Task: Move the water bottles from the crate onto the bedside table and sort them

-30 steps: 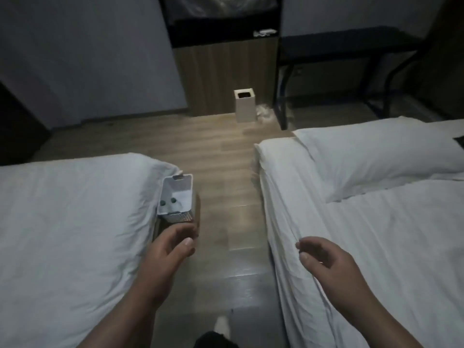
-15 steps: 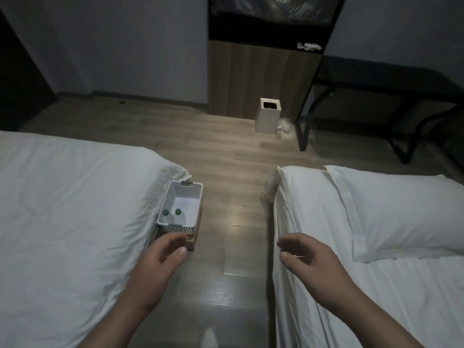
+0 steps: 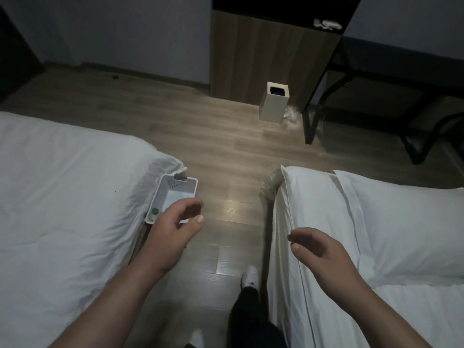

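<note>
Left hand [image 3: 173, 232], grip apart and empty, hovers over crate [image 3: 175, 187] beside green-capped bottle [image 3: 155, 211].

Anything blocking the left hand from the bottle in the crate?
Nothing visible. The left hand hovers over the near end of the crate, the green-capped bottle just left of its fingers; the crate has no lid.

The floor [image 3: 226, 151] carries the left bed [image 3: 62, 197], touching the crate [image 3: 180, 183]; the right bed [image 3: 313, 222], with a pillow [image 3: 401, 227], right of the crate; and a bin [image 3: 273, 106] beyond it.
</note>
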Demonstrator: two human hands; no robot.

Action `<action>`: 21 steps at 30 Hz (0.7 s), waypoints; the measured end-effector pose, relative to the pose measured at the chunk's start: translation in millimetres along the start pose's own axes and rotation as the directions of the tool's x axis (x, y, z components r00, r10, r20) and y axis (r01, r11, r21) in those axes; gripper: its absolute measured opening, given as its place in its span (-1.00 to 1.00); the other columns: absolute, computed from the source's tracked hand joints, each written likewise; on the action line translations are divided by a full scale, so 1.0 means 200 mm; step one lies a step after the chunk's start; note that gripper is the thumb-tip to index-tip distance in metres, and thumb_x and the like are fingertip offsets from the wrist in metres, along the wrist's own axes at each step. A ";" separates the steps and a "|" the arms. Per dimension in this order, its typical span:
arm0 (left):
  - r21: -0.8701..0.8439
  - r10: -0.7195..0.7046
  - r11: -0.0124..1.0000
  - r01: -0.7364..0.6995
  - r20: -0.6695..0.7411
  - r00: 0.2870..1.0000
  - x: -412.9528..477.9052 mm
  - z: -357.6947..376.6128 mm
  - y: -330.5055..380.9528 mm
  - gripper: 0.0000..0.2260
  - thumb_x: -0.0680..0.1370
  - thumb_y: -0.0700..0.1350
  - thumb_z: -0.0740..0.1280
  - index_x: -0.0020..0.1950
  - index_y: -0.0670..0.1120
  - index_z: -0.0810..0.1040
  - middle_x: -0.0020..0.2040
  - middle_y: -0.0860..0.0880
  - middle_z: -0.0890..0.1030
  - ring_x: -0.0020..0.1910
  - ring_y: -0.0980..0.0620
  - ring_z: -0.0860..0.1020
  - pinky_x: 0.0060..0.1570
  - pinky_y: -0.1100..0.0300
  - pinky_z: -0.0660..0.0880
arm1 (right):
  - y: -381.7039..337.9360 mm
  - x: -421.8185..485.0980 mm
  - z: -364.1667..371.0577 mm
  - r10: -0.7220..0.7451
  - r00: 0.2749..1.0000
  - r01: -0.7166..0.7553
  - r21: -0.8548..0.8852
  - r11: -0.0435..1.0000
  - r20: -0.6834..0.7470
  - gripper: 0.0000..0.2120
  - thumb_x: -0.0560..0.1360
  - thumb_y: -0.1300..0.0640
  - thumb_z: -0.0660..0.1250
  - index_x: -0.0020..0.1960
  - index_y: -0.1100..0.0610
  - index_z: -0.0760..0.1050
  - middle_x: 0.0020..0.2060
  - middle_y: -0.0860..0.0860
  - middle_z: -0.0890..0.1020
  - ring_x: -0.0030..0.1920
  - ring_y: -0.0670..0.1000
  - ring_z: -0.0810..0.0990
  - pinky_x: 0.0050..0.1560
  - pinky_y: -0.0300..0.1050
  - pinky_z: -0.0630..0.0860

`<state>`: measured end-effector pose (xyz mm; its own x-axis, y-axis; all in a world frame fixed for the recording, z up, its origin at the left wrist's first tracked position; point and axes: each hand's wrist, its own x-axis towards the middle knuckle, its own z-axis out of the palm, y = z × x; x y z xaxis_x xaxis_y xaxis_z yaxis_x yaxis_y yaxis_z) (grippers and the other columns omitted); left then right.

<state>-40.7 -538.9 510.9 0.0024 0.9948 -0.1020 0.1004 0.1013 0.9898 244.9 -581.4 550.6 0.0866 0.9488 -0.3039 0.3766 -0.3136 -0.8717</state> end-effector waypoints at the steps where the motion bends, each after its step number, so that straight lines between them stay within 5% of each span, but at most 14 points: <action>1: 0.011 -0.007 1.000 0.007 -0.006 1.000 0.04 0.03 0.01 -0.62 0.30 0.14 0.35 0.09 0.09 0.58 0.09 0.01 0.65 0.14 0.04 0.60 0.16 -0.12 0.53 | 0.00 0.08 -0.01 -0.003 1.000 0.002 0.008 1.000 0.011 -0.82 0.47 0.23 0.39 0.06 0.06 0.60 -0.04 -0.06 0.69 0.00 -0.19 0.63 0.08 -0.26 0.52; 5: 0.015 -0.052 0.998 0.053 -0.081 0.995 0.23 0.13 0.06 -0.61 0.28 0.16 0.34 0.07 0.11 0.58 0.07 0.07 0.66 0.00 0.06 0.62 -0.06 -0.06 0.55 | 0.00 0.42 -0.09 -0.037 0.996 0.034 0.029 0.999 0.079 -0.81 0.47 0.24 0.39 0.06 0.06 0.60 -0.03 -0.06 0.69 -0.01 -0.18 0.64 0.05 -0.26 0.52; 8: 0.042 -0.043 0.998 0.050 -0.157 0.987 0.39 0.20 0.12 -0.61 0.28 0.15 0.34 0.07 0.10 0.58 0.07 0.05 0.66 0.06 0.14 0.61 0.01 0.13 0.55 | -0.03 0.70 -0.17 -0.065 0.989 0.059 0.049 0.997 0.136 -0.81 0.47 0.27 0.39 0.05 0.09 0.60 -0.04 -0.03 0.69 -0.04 -0.19 0.63 0.02 -0.30 0.51; 12: 0.032 -0.062 0.997 0.072 -0.254 0.965 0.51 0.27 0.18 -0.61 0.28 0.14 0.35 0.08 0.10 0.59 0.09 0.04 0.65 0.08 0.17 0.61 -0.14 0.32 0.58 | -0.13 1.03 -0.20 -0.120 0.964 0.109 0.060 0.992 0.237 -0.81 0.46 0.28 0.39 0.05 0.09 0.59 -0.04 -0.04 0.68 -0.04 -0.17 0.64 0.00 -0.32 0.55; 17: 0.028 -0.093 0.993 0.112 -0.383 0.919 0.55 0.28 0.19 -0.69 0.37 -0.01 0.38 0.10 0.04 0.60 0.08 0.03 0.66 0.12 0.14 0.59 -0.09 0.35 0.53 | -0.28 1.36 -0.13 -0.193 0.915 0.177 0.078 0.981 0.355 -0.82 0.46 0.27 0.40 0.01 0.05 0.59 -0.05 -0.01 0.69 0.01 -0.05 0.65 0.09 -0.13 0.53; 21: 0.047 -0.096 0.990 0.134 -0.470 0.877 0.65 0.23 0.21 -0.67 0.35 0.06 0.37 0.09 0.07 0.59 0.06 0.04 0.66 0.11 0.15 0.59 -0.03 0.38 0.50 | -0.32 1.52 -0.05 -0.216 0.878 0.208 0.067 0.976 0.427 -0.81 0.45 0.32 0.40 0.02 0.11 0.59 -0.05 0.01 0.69 -0.04 -0.13 0.65 0.01 -0.31 0.55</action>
<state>10.0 -406.2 534.6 -0.4751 0.8690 -0.1382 0.1463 0.2329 0.9614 256.2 -271.9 518.2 -0.3992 0.8842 -0.2426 0.3235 -0.1118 -0.9396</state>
